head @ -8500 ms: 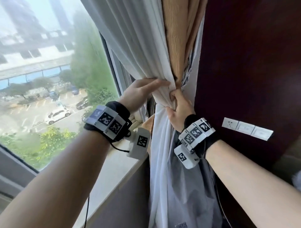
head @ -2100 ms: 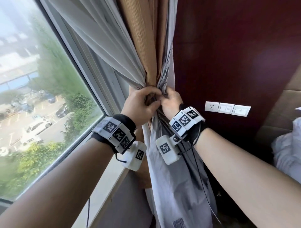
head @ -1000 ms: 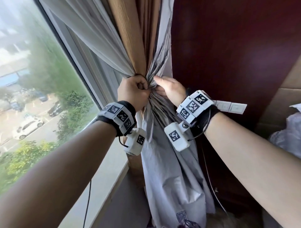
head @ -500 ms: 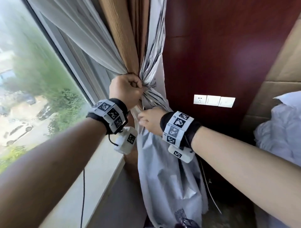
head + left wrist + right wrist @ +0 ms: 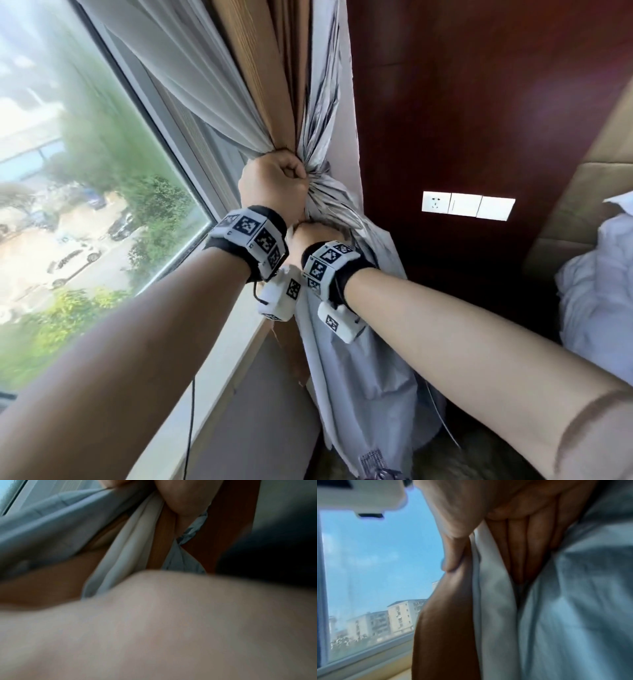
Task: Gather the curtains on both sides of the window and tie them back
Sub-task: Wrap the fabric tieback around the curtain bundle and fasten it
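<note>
The curtains hang at the window's right edge: a white sheer (image 5: pixel 205 85), a tan drape (image 5: pixel 267 68) and a silver-grey lining (image 5: pixel 322 102), all bunched into one bundle. My left hand (image 5: pixel 274 185) grips that bundle in a tight fist. My right hand (image 5: pixel 315 236) sits just below it, partly hidden behind the left wristband. In the right wrist view the fingers (image 5: pixel 522 547) lie inside a grey fold and the thumb (image 5: pixel 452 555) is on the other side of the sheer (image 5: pixel 488 588). The left wrist view is blurred; it shows sheer (image 5: pixel 130 555) and tan cloth (image 5: pixel 163 540).
The window pane (image 5: pixel 85 205) and pale sill (image 5: pixel 212 394) are on the left. A dark red wall panel (image 5: pixel 479 102) with a socket and switches (image 5: pixel 467 205) is behind the curtains. White bedding (image 5: pixel 599 291) and a beige headboard (image 5: pixel 582 192) are at the right.
My right hand left its place beside the left fist, dropped lower and moved in under the left wrist. The left hand has kept its grip on the bundle.
</note>
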The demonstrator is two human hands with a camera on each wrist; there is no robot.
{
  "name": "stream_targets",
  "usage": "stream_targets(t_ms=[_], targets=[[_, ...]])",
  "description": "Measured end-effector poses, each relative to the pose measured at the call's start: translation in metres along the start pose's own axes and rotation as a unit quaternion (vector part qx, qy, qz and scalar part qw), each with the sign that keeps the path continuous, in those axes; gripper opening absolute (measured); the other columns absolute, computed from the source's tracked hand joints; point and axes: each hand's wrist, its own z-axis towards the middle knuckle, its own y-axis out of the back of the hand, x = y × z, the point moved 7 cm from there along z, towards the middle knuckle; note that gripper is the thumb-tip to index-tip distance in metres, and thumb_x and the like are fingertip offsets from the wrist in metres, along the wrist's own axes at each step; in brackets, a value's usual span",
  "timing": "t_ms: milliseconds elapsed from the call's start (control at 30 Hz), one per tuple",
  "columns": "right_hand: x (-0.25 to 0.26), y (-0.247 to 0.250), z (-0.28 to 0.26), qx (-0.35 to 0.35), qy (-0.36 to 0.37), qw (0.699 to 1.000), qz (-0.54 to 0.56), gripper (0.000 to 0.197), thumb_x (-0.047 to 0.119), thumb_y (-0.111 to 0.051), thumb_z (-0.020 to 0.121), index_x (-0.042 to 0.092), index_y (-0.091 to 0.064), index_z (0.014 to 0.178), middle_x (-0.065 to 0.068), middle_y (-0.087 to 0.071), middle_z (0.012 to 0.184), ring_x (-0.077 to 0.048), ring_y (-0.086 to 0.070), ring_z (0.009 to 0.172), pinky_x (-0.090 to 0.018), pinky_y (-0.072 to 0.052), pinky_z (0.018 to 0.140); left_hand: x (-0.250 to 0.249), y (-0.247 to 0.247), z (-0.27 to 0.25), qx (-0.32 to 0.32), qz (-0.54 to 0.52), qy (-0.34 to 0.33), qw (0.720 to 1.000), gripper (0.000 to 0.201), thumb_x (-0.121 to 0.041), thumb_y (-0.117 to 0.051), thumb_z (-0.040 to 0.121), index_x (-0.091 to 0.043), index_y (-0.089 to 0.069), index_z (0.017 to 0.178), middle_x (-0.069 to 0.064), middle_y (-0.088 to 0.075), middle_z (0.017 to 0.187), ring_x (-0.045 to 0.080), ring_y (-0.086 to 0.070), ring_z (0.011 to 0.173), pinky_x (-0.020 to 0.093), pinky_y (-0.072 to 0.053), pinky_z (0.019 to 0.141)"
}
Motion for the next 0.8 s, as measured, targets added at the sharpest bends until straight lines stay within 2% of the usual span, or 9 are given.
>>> stream_targets(t_ms=[200,267,333,400,500,600,700,733,800], targets=[[-0.023,-0.004,-0.012,0.051,0.059,0.996,0.038,0.022,0.03,-0.062,0.076,0.007,-0.064,0.077,-0.01,-0.066,0.081,-0.027,-0.059,0.073,-0.03,-0.048,0.069,0.013,0.007,-0.002,0.005,-0.021,0.01,1.0,0.029,-0.009,-0.065,0.065,-0.029,-0.052,0.048,-0.014,-0.051,0.051,0.008,-0.048,0.052,0.017,-0.04,0.054],[-0.037,0.003,-0.023,0.056,0.059,0.994,0.073,0.027,0.033,-0.062,0.077,0.013,-0.059,0.059,-0.004,-0.06,0.062,-0.022,-0.055,0.06,-0.028,-0.043,0.06,0.015,0.009,-0.003,0.007,-0.027,0.014,1.0,0.03,-0.008,-0.066,0.064,-0.029,-0.051,0.048,-0.014,-0.05,0.051,0.007,-0.046,0.049,0.016,-0.037,0.051],[-0.05,0.011,-0.031,0.062,0.057,0.992,0.094,0.035,0.033,-0.061,0.083,0.017,-0.052,0.053,0.002,-0.051,0.054,-0.013,-0.048,0.052,-0.025,-0.036,0.052,0.015,0.01,-0.005,0.009,-0.03,0.016,0.999,0.032,-0.007,-0.065,0.065,-0.029,-0.05,0.048,-0.014,-0.049,0.051,0.006,-0.044,0.048,0.015,-0.035,0.049],[-0.059,0.019,-0.037,0.057,0.062,0.989,0.124,0.033,0.028,-0.058,0.088,0.014,-0.055,0.058,0.001,-0.05,0.056,-0.011,-0.045,0.053,-0.019,-0.033,0.049,0.011,0.01,-0.006,0.007,-0.034,0.02,0.999,0.031,-0.008,-0.065,0.066,-0.029,-0.051,0.048,-0.014,-0.05,0.052,0.007,-0.045,0.049,0.016,-0.036,0.05],[-0.067,0.025,-0.042,0.032,0.066,0.977,0.202,0.027,0.018,-0.054,0.091,0.002,-0.061,0.07,-0.008,-0.055,0.066,-0.019,-0.051,0.064,-0.03,-0.042,0.062,0.005,0.008,-0.008,-0.005,-0.04,0.025,0.999,0.029,-0.009,-0.064,0.066,-0.029,-0.052,0.048,-0.013,-0.05,0.05,0.008,-0.046,0.05,0.017,-0.039,0.053],[-0.073,0.032,-0.044,-0.03,0.06,0.977,0.203,0.029,0.015,-0.051,0.091,0.013,-0.05,0.062,-0.003,-0.05,0.062,-0.023,-0.049,0.07,-0.036,-0.041,0.068,-0.002,0.006,-0.011,-0.007,-0.029,0.017,0.999,0.03,-0.008,-0.063,0.069,-0.028,-0.051,0.049,-0.014,-0.05,0.051,0.005,-0.045,0.049,0.016,-0.038,0.053],[-0.066,0.047,-0.059,-0.086,0.076,0.962,0.247,0.016,0.026,-0.055,0.091,0.016,-0.052,0.079,0.005,-0.046,0.065,-0.011,-0.045,0.063,-0.028,-0.037,0.061,-0.004,0.007,-0.012,-0.006,-0.027,0.016,0.999,0.03,-0.008,-0.063,0.07,-0.028,-0.052,0.05,-0.014,-0.051,0.052,0.007,-0.048,0.051,0.019,-0.043,0.059],[-0.06,0.049,-0.064,-0.072,0.09,0.964,0.238,0.021,0.035,-0.06,0.087,0.016,-0.052,0.088,0.007,-0.048,0.069,-0.007,-0.046,0.063,-0.025,-0.036,0.061,-0.004,0.007,-0.012,-0.006,-0.026,0.017,1.0,0.029,-0.008,-0.063,0.07,-0.028,-0.053,0.051,-0.014,-0.052,0.052,0.008,-0.048,0.053,0.02,-0.044,0.06],[-0.048,0.043,-0.073,-0.016,0.105,0.987,0.117,0.053,0.048,-0.072,0.072,0.018,-0.047,0.107,0.006,-0.054,0.085,-0.01,-0.051,0.077,-0.027,-0.04,0.068,-0.003,0.009,-0.013,-0.004,-0.019,0.018,1.0,0.028,-0.009,-0.063,0.07,-0.027,-0.053,0.052,-0.015,-0.052,0.053,0.008,-0.049,0.053,0.02,-0.044,0.061]])
